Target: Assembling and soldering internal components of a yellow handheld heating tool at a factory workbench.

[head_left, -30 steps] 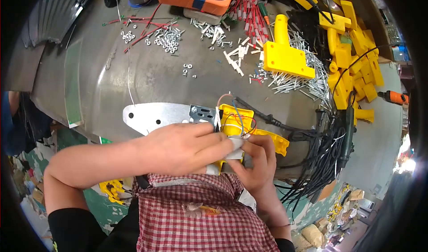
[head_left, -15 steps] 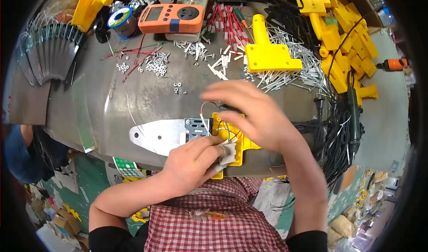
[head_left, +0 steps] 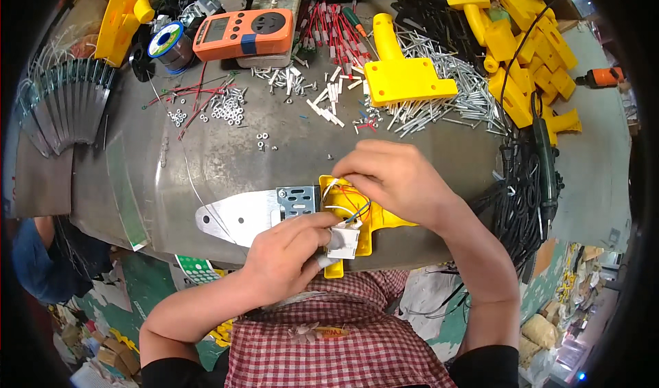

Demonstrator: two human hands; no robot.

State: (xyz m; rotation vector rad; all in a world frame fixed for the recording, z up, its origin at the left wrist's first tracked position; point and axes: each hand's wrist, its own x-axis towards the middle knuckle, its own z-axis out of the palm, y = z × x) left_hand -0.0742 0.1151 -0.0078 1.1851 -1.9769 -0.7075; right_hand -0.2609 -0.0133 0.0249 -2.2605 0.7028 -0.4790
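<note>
Half the yellow housing (head_left: 381,216) hidden under right hand (head_left: 395,179), wires indistinct

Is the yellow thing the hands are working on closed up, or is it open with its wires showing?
Open. The yellow housing lies flat on the table, with red and white wires showing inside, under the right hand.
</note>
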